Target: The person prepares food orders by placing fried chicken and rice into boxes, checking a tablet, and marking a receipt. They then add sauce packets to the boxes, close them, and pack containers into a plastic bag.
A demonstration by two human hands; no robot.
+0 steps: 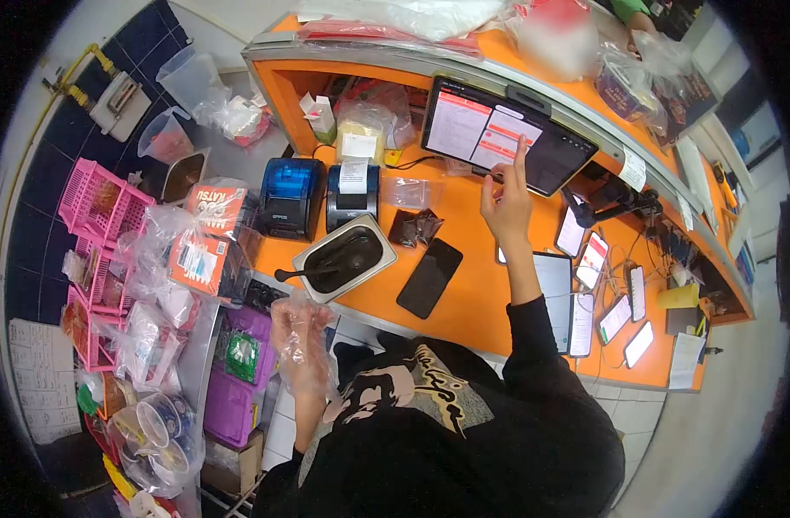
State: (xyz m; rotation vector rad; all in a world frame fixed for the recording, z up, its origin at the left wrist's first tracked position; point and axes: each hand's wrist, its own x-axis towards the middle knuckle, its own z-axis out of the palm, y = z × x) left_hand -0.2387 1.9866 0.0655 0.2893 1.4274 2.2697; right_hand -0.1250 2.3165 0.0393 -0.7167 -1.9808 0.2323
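My right hand [509, 203] is bare and raised at the tablet [567, 147], its index finger stretched up in front of the lit screen and the other fingers loosely bent. Order-like panels in red and white fill part of that screen. Clear thin plastic, apparently a glove, covers my left hand [302, 345], held low by the counter's front edge. Its fingers are curled together, and what lies inside them is hidden. Just above it is a metal pan [371, 269] of dark sauce with a black ladle [313, 269] in it. A black phone [429, 278] lies between my hands.
Two receipt printers [289, 197] stand behind the pan, beside a small dark sachet [415, 228]. Several lit phones [592, 259] and cables spread at right near a second tablet [552, 289]. Pink baskets [110, 207], printed boxes [207, 259] and a purple container [231, 414] crowd the left.
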